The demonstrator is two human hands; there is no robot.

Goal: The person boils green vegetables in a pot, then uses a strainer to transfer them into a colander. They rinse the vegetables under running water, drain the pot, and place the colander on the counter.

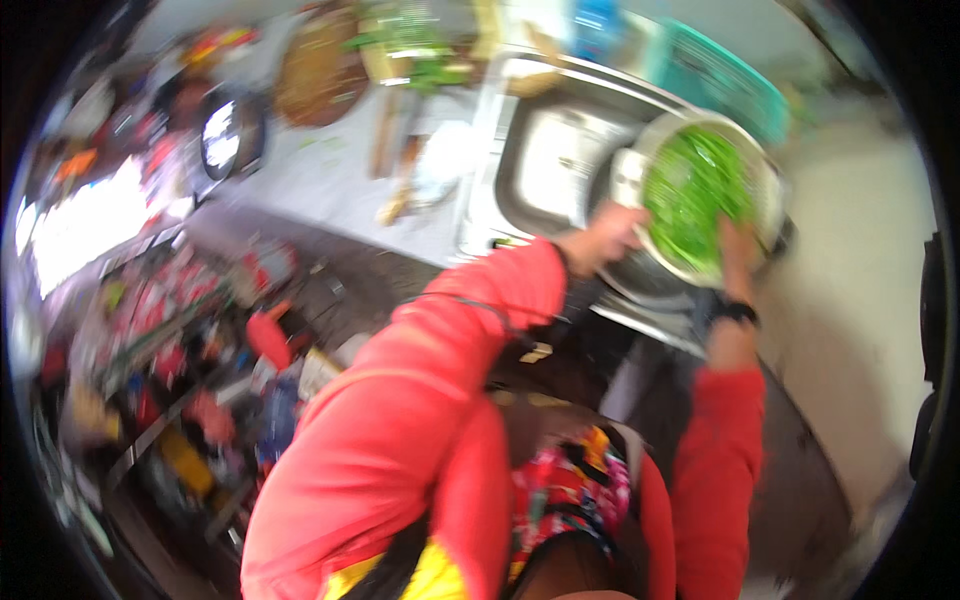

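Note:
A round white basin point(763, 176), perhaps a colander, is over the right bowl of a stainless-steel double sink point(517, 97). Bright green leafy vegetables point(694, 187) fill it. My left hand point(619, 231) grips the basin's left rim. Over the near right rim reaches my right hand point(739, 244), its fingers in among the greens. Motion blur hides whether those fingers are closed on any leaves. Below the basin, part of the right sink bowl point(652, 277) shows.
Behind the sink stand a teal plastic basket point(720, 79) and a blue object point(596, 30). On the left counter are a round wooden chopping board point(319, 71), more greens point(435, 71) and a blurred knife-like tool point(390, 135). Cluttered shelves point(187, 352) stand at lower left, a wall point(847, 225) at right.

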